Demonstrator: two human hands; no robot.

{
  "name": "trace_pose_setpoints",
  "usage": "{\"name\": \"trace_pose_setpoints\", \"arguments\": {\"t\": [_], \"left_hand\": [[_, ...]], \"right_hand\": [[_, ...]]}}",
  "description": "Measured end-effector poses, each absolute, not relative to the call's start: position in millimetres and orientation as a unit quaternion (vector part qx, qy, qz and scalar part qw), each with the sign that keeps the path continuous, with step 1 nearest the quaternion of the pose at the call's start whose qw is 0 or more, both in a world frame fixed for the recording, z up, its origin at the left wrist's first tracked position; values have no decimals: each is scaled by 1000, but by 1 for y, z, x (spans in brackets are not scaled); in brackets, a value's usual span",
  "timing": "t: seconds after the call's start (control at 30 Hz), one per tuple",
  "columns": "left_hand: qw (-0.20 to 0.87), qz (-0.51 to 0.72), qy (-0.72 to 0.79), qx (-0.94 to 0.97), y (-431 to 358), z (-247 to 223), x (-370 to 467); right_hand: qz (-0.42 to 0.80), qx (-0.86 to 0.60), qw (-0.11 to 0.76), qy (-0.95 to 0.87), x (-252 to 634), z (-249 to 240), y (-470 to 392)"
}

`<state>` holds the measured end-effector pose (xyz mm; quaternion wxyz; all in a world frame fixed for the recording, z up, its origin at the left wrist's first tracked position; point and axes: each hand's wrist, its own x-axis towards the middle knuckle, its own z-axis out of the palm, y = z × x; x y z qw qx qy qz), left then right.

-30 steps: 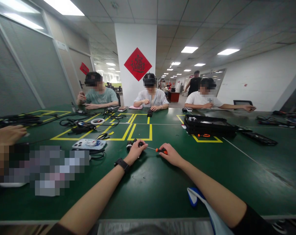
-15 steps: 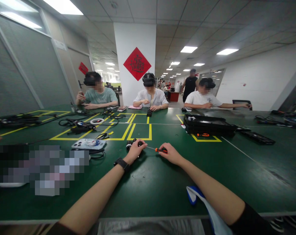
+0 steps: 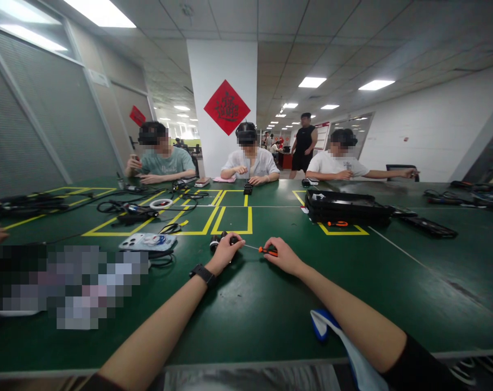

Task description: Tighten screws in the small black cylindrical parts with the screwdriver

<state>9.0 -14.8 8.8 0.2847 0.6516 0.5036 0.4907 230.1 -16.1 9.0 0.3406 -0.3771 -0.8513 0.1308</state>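
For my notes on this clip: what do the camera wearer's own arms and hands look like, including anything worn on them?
The left hand and right hand are both ungloved. A black, watch-like band circles the left wrist; the right wrist has nothing on it. Dark sleeves show at the bottom of the picture, leaving both forearms uncovered. Any rings would be too small to make out.

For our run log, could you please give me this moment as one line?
left hand: at black object | right hand: holding orange-and-black screwdriver | shaft: toward left hand | orange tool: beside black tray
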Motion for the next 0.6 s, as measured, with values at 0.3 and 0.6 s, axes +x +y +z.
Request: {"name": "trace_pose_setpoints", "arguments": {"t": [0.3, 0.6], "left_hand": [[291, 490, 501, 651, -13, 8, 8], [299, 499, 510, 633, -16, 9, 11]], "right_hand": [[129, -387, 326, -853, 230, 7, -14], [151, -389, 316, -852, 230, 11, -17]]}}
